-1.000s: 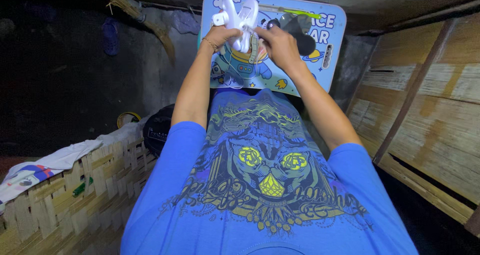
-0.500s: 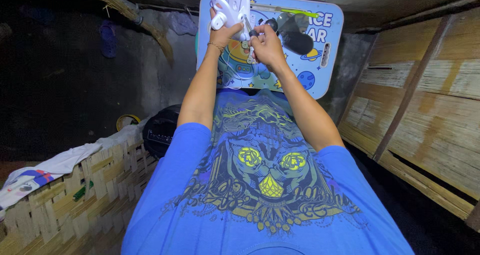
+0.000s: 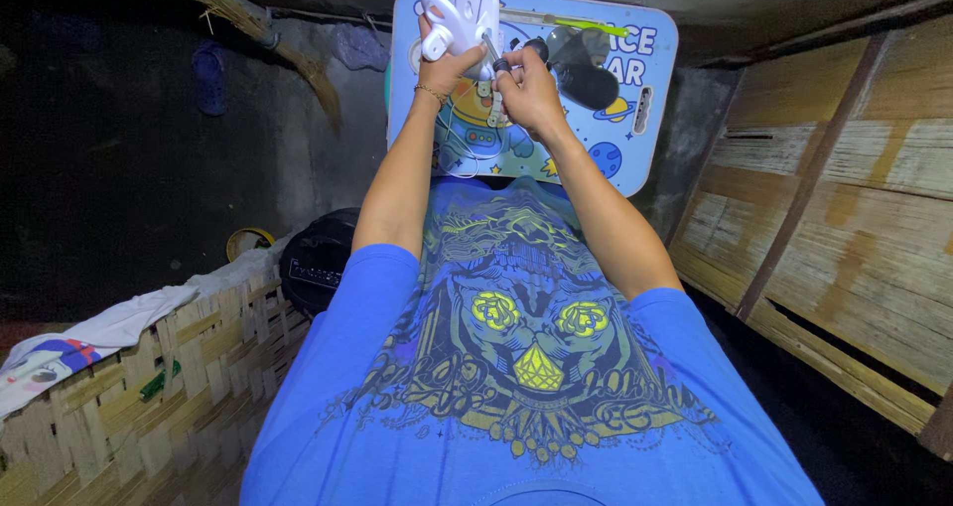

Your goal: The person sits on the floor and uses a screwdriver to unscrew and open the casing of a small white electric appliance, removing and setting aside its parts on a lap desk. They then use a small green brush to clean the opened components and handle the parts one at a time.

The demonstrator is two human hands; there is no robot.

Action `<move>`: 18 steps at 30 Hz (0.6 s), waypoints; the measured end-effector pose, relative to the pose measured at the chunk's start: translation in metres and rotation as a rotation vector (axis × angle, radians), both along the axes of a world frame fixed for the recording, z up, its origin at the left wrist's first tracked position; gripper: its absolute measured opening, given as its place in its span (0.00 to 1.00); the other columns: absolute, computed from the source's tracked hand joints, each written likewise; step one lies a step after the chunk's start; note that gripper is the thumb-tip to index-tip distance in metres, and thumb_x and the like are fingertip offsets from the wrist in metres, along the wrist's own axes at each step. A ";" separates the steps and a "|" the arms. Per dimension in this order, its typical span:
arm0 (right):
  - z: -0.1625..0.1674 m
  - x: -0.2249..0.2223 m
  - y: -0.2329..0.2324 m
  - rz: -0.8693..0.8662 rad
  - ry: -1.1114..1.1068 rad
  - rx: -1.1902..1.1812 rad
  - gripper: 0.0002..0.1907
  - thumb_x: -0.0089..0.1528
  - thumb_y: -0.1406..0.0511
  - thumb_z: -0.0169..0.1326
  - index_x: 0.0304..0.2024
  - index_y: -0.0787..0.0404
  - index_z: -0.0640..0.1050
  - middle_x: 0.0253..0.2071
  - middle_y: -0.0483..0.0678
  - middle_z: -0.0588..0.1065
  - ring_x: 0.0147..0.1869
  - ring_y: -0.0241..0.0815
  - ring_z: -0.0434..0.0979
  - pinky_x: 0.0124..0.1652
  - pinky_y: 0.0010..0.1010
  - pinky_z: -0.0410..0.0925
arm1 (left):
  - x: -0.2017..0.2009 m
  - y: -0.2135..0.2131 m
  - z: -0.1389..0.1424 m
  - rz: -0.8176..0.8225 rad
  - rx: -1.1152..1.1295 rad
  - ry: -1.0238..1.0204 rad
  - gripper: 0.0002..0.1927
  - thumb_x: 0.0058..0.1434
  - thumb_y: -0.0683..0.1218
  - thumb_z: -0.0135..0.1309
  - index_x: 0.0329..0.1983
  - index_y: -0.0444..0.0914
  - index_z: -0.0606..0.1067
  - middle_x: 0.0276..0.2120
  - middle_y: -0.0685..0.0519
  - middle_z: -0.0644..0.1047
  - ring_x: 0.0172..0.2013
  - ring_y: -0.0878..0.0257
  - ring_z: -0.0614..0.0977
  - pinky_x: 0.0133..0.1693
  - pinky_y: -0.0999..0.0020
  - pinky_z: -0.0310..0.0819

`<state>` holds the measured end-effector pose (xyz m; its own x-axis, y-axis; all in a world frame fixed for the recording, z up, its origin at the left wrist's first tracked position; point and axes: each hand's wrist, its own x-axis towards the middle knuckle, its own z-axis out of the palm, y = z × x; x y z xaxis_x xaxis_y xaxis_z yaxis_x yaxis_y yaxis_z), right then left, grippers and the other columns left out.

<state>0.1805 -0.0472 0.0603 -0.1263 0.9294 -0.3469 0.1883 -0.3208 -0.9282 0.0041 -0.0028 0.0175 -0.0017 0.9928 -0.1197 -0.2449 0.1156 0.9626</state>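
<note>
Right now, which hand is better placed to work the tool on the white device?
Right. The right hand already pinches the thin tool with its tip at the white device. The left hand is wrapped around the device, steadying it, so probably not free.

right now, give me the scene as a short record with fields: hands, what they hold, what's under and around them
left hand: raised, grip closed around a white plastic device
right hand: beside it, fingertips pinching a small dark part at the device's lower edge; exact part too small to tell
under hands: blue cartoon space-print board with a black object lying on it
clothing: blue graphic t-shirt
left side: woven bamboo wall, white cloth, black bag
right side: wooden slat wall
</note>
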 end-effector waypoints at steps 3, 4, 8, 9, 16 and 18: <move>0.004 0.002 -0.001 0.009 -0.032 0.044 0.13 0.66 0.68 0.52 0.52 0.66 0.70 0.30 0.47 0.77 0.24 0.33 0.74 0.24 0.28 0.67 | 0.001 0.001 0.000 0.013 0.022 0.172 0.53 0.51 0.44 0.74 0.70 0.42 0.49 0.57 0.43 0.74 0.57 0.52 0.80 0.55 0.59 0.79; 0.005 0.003 -0.001 0.009 -0.032 0.046 0.13 0.66 0.68 0.52 0.52 0.66 0.70 0.30 0.47 0.77 0.24 0.33 0.74 0.24 0.29 0.67 | 0.002 0.002 -0.001 0.010 0.028 0.161 0.53 0.50 0.44 0.74 0.70 0.42 0.49 0.57 0.43 0.74 0.57 0.52 0.81 0.55 0.59 0.80; 0.006 0.003 0.000 0.012 -0.057 0.046 0.13 0.66 0.67 0.52 0.51 0.66 0.70 0.30 0.46 0.78 0.24 0.33 0.75 0.25 0.29 0.68 | 0.001 0.002 -0.003 0.008 0.025 0.178 0.54 0.50 0.44 0.74 0.70 0.41 0.49 0.57 0.43 0.74 0.57 0.52 0.81 0.55 0.59 0.81; 0.006 0.004 0.001 0.014 -0.070 0.046 0.13 0.66 0.67 0.52 0.51 0.66 0.70 0.30 0.46 0.79 0.24 0.33 0.75 0.25 0.29 0.68 | 0.001 0.001 -0.004 0.009 0.017 0.197 0.54 0.50 0.44 0.74 0.70 0.41 0.50 0.57 0.43 0.74 0.57 0.52 0.81 0.55 0.59 0.81; 0.001 0.015 0.008 0.073 -0.178 0.107 0.10 0.71 0.65 0.46 0.48 0.64 0.73 0.30 0.46 0.80 0.29 0.34 0.79 0.30 0.29 0.71 | -0.004 0.004 -0.004 -0.065 0.048 0.177 0.57 0.50 0.43 0.75 0.72 0.40 0.46 0.59 0.43 0.73 0.58 0.53 0.80 0.56 0.60 0.80; 0.002 0.016 0.009 0.104 -0.216 0.204 0.09 0.72 0.66 0.46 0.47 0.65 0.73 0.31 0.48 0.80 0.32 0.37 0.81 0.32 0.31 0.72 | -0.003 0.004 -0.004 -0.052 0.055 0.172 0.60 0.49 0.43 0.75 0.72 0.40 0.42 0.60 0.44 0.72 0.58 0.53 0.79 0.56 0.61 0.79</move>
<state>0.1966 -0.0386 0.0628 -0.1681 0.9685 -0.1835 0.4098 -0.1006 -0.9066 0.0010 0.0015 0.0139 0.0338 0.9972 -0.0672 -0.0717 0.0695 0.9950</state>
